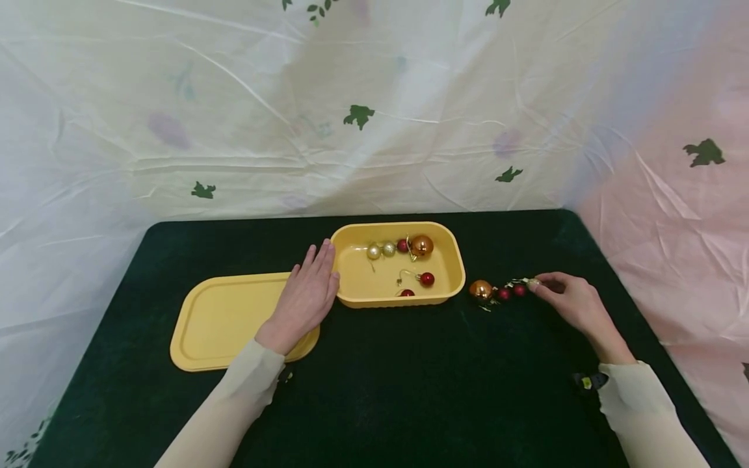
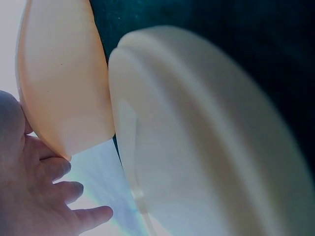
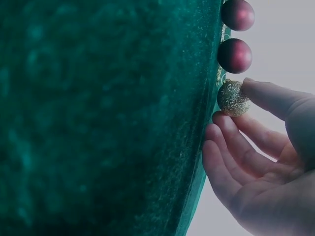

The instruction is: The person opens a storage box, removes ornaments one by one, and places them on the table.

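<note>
A yellow box (image 1: 398, 303) stands on the dark green table, with gold, red and copper baubles lying inside it. My left hand (image 1: 307, 289) rests against the box's left side with its fingers straight; the left wrist view shows them touching the box wall (image 2: 66, 73). Over at the right, my right hand (image 1: 570, 302) pinches a glittery gold bauble (image 3: 233, 98) between thumb and fingers, at the table surface. Two red baubles (image 3: 235, 55) lie in line beside it, then a shiny copper bauble (image 1: 481, 290) nearer the box.
The yellow lid (image 1: 228, 318) lies flat on the table left of the box, partly beneath my left forearm and hand. A patterned white cloth (image 1: 409, 130) hangs behind the table, and pinkish cloth (image 1: 673, 227) hangs along the right side.
</note>
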The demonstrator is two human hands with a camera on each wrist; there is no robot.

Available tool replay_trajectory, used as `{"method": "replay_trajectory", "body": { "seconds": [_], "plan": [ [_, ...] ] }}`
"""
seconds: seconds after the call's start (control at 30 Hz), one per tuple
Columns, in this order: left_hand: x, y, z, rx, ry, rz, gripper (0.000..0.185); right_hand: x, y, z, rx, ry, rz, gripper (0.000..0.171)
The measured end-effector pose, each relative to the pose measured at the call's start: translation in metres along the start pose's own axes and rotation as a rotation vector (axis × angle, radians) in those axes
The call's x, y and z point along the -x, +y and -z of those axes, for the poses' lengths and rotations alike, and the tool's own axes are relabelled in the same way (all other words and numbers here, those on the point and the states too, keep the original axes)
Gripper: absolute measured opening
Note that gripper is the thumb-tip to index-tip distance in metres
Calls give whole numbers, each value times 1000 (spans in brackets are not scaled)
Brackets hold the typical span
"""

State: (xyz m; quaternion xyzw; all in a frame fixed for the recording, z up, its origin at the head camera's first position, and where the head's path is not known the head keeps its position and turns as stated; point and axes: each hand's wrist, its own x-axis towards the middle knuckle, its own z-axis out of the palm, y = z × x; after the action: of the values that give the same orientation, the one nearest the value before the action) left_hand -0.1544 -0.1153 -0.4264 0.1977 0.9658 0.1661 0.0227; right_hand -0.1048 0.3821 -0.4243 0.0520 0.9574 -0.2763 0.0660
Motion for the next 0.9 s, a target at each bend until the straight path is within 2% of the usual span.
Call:
{"method": "replay_trajectory", "body": {
  "seconds": [0.63, 0.77, 0.9],
  "plan": [
    [0, 0, -1, 0, -7, 11, 63, -3, 2, -2, 4, -19, -4, 59],
    [0, 0, -2, 3, -8, 13, 63, 0, 1, 1, -9, -29, -27, 66],
    [0, 0, -3, 7, -5, 13, 63, 7, -1, 5, -28, -2, -39, 67]
  ]
}}
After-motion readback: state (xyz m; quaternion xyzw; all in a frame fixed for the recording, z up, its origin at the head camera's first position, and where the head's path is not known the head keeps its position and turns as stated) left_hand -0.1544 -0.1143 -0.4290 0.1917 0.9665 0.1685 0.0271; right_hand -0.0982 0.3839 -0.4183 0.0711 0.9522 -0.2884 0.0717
